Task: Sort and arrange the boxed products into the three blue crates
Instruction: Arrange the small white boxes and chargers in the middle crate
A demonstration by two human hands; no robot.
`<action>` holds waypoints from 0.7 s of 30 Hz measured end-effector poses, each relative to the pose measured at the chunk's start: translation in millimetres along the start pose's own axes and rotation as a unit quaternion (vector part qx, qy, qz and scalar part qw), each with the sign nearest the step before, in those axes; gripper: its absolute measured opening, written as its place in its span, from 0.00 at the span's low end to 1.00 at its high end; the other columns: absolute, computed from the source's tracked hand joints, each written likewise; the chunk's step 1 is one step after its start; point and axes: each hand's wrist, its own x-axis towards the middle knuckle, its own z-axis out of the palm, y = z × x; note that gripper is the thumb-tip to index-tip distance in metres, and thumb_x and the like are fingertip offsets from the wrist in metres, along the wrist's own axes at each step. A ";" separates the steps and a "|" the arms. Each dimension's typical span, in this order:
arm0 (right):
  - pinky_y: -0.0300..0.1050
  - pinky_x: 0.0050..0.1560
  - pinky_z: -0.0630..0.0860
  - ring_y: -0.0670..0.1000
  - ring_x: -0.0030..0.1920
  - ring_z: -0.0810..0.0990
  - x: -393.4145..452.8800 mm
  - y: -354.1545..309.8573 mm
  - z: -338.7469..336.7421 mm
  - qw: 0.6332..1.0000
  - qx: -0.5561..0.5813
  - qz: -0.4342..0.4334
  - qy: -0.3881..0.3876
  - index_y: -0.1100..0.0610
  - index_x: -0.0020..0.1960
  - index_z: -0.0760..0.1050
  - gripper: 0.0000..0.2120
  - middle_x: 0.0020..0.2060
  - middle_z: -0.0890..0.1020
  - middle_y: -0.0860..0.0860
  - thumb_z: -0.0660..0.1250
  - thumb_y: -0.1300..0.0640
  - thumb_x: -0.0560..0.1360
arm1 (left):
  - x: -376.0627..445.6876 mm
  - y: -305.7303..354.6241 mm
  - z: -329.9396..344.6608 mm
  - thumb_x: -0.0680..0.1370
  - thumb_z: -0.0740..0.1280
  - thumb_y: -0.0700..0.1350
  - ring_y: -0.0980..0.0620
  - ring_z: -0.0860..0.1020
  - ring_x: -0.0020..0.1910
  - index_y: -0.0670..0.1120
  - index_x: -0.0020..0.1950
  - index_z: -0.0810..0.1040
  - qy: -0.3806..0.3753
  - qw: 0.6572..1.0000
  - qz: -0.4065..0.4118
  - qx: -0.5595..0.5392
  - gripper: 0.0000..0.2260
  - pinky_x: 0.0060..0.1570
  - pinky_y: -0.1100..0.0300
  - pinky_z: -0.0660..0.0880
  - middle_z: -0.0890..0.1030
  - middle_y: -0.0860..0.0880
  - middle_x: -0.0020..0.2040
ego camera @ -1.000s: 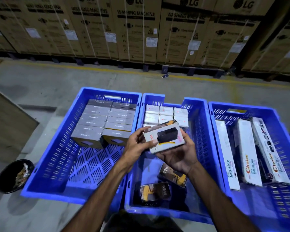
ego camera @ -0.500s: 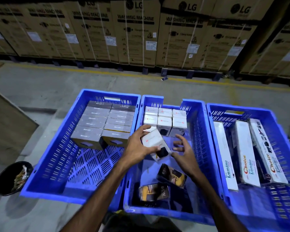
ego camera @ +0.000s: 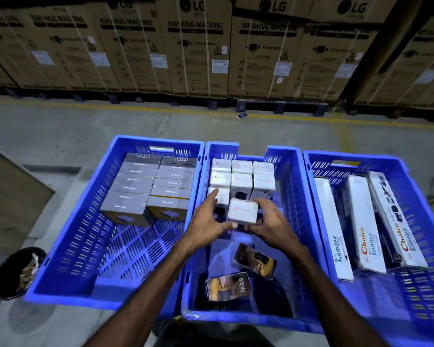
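Three blue crates stand side by side on the floor. The left crate [ego camera: 68, 241] holds rows of grey boxes [ego camera: 145, 186]. In the middle crate [ego camera: 296, 196] white boxes [ego camera: 241, 180] stand in rows at the far end. My left hand [ego camera: 206, 221] and my right hand [ego camera: 271, 221] hold one small white box [ego camera: 243, 211] upright just in front of those rows, the left forefinger touching a neighbouring white box. Two dark 65W boxes [ego camera: 228, 286] lie loose near the crate's near end. The right crate [ego camera: 411, 196] holds three long white boxes [ego camera: 366, 226].
Stacked brown washing-machine cartons [ego camera: 198, 46] line the far wall behind a yellow floor line. A black bucket [ego camera: 15, 271] with scraps sits at the lower left. A flat brown board [ego camera: 8, 191] lies left of the crates.
The white box was held flat above the crate in both hands; it has been turned upright and lowered against the rows of white boxes, both hands still on it.
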 end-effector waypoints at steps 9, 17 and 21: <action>0.54 0.35 0.81 0.57 0.40 0.86 51.4 16.7 13.7 0.990 -0.020 0.136 -0.012 0.45 0.70 0.65 0.31 0.48 0.86 0.56 0.72 0.60 0.73 | 23.9 -23.4 44.7 0.79 0.73 0.39 0.45 0.82 0.55 0.43 0.62 0.77 -0.002 0.924 -0.286 -0.254 0.13 0.50 0.49 0.77 0.84 0.41 0.59; 0.51 0.46 0.72 0.63 0.58 0.82 72.3 19.5 23.2 0.991 -0.058 0.115 -0.018 0.48 0.75 0.62 0.33 0.59 0.82 0.59 0.70 0.63 0.75 | 55.3 -26.9 54.5 0.79 0.61 0.28 0.50 0.81 0.43 0.42 0.57 0.75 0.047 0.875 -0.326 -0.356 0.13 0.58 0.44 0.72 0.81 0.46 0.44; 0.50 0.46 0.72 0.63 0.55 0.82 73.0 29.0 33.6 0.991 -0.021 0.127 0.022 0.50 0.74 0.62 0.29 0.56 0.84 0.58 0.69 0.60 0.77 | 56.2 -35.7 61.9 0.79 0.64 0.29 0.51 0.82 0.49 0.44 0.78 0.68 0.052 0.887 -0.314 -0.336 0.27 0.58 0.46 0.74 0.82 0.51 0.57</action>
